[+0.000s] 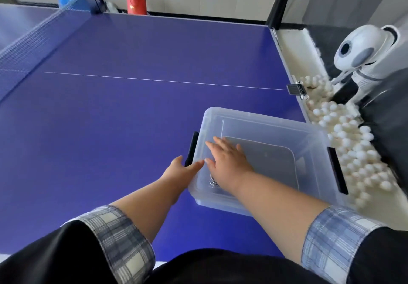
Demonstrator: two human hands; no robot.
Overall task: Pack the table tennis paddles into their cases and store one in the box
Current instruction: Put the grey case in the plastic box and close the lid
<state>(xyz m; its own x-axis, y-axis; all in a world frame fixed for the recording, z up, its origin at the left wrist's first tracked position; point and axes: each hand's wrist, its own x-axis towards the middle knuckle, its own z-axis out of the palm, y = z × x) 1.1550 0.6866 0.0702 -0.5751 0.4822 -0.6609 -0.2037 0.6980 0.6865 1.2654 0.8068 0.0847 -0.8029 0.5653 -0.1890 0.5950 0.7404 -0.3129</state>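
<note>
My right hand [227, 162] lies flat and open on the dark case [271, 162] inside the clear box [260, 120], my left hand [178, 173] open against its side by the black latch. The box sits on the blue table [132, 85]; white balls [353, 142] are heaped beside a ball machine [362, 49].

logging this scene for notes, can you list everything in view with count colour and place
table tennis table: one, blue, fills the view
net: one, blue, far left
box: one, clear plastic with black latches, near right on table
case: one, grey, inside box
balls: many, white, tray at right
ball machine: one, white, far right
bag: one, red, beyond table
hands: left at box latch, right flat over box
</note>
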